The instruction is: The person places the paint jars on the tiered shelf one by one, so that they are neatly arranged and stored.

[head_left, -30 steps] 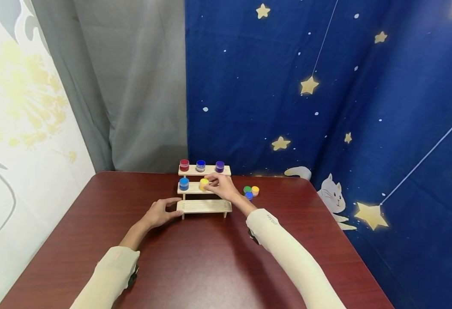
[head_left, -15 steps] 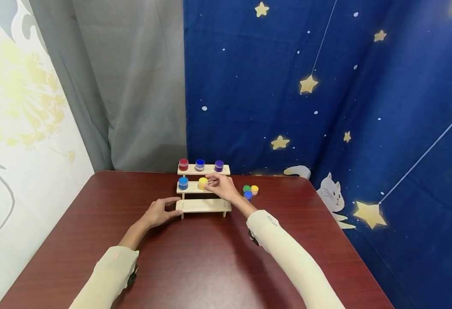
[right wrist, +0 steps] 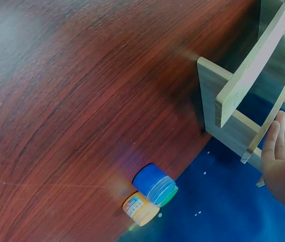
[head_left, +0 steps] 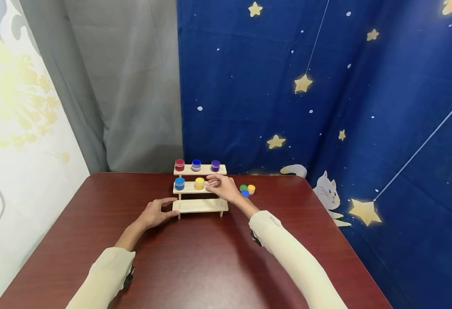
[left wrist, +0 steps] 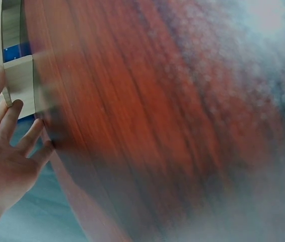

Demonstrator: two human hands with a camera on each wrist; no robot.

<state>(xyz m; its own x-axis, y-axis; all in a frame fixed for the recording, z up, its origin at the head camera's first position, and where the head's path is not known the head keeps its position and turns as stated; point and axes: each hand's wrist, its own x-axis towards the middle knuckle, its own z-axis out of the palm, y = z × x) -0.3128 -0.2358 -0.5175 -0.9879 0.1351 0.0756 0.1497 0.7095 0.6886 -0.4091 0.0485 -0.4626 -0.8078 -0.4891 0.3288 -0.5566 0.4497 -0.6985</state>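
A three-tier wooden stand (head_left: 200, 206) holds small paint jars. Red (head_left: 179, 165), blue (head_left: 196, 165) and purple (head_left: 215, 166) jars line its top tier. A light blue jar (head_left: 179, 184) and a yellow jar (head_left: 199, 183) occupy the middle tier; the lowest bears nothing. My left hand (head_left: 152, 214) pinches the left end of the lowest tier, thumb and a finger on opposite sides of the board in the left wrist view. Just right of the yellow jar, my right hand (head_left: 224, 189) hovers with relaxed fingers, a small gap between them and the jar.
Right of the stand, a green jar (head_left: 243, 188), an orange-yellow jar (head_left: 251, 189) and a blue jar (head_left: 245, 194) cluster on the dark red table (head_left: 195, 266). Grey and starry blue curtains (head_left: 249, 107) hang behind the table's back edge.
My right hand has let go of the yellow jar and drawn slightly right of it. The jar stays on the middle tier. The left hand keeps its hold; the head view has shifted slightly.
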